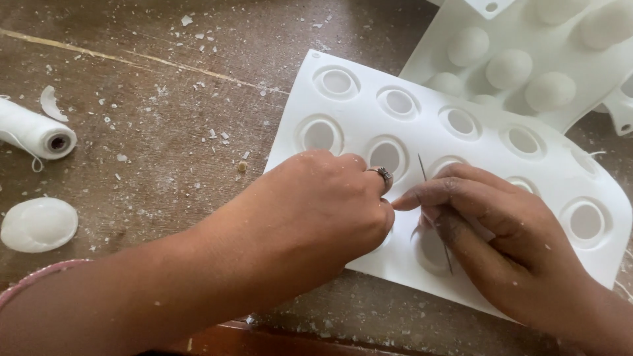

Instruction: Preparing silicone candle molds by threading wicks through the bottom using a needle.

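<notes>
At the bottom of the frame the left hand (323, 211) reaches in from the lower left, a pink band on its wrist and a ring on one finger, its fingers curled and its fingertips meeting the right hand's at the centre. The right hand (501, 237) comes in from the lower right, pinching a thin dark metal needle (432, 211) between thumb and forefinger; the needle stands nearly upright, its tip showing above the fingers. Both hands rest over the near edge of a white flexible silicone mould sheet with round holes (475, 158), which lies on the worn brown wooden table (165, 145) scattered with white flakes. At the left edge lies a white oval wax-like disc (38, 224), and above it a spool of white thread (36, 132). In the upper right sits a second white mould with domed bumps (521, 59).
</notes>
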